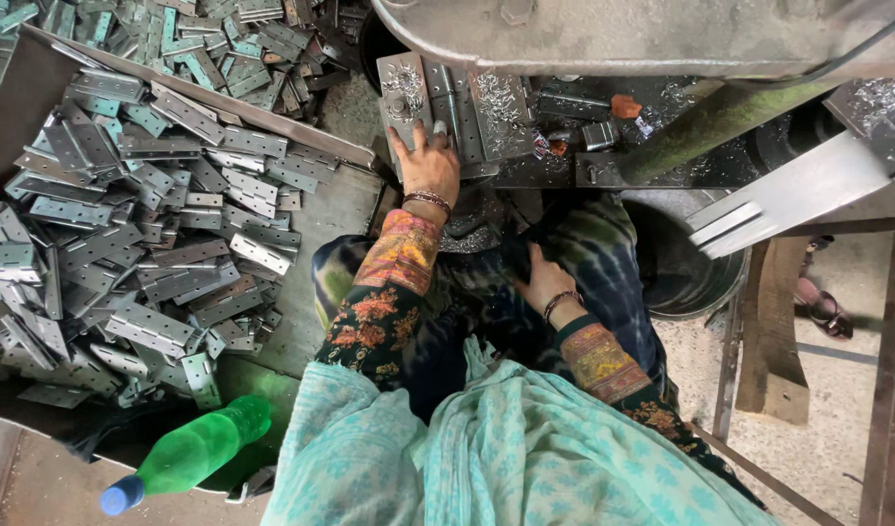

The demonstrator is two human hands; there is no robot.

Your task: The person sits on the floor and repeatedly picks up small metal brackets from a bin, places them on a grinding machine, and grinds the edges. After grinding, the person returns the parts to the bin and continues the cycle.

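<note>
Green bottle (189,453) at 7 o'clock, right hand (542,282) resting on lap, grip state unclear, heap of steel hinges (136,244) at 9 o'clock, left hand (426,166) pressing open hinge (447,107) flat on bench (564,166) at 12 o'clock, fingers spread, grasping nothing.

Hinge pile (146,234) crowds left; machine overhang (603,34) blocks ahead.

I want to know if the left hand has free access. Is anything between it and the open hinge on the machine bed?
Nothing visible does. The left hand already rests on the open hinge lying flat on the machine bed, fingers touching its lower edge. Metal shavings lie on the hinge leaves, not between hand and hinge.
</note>
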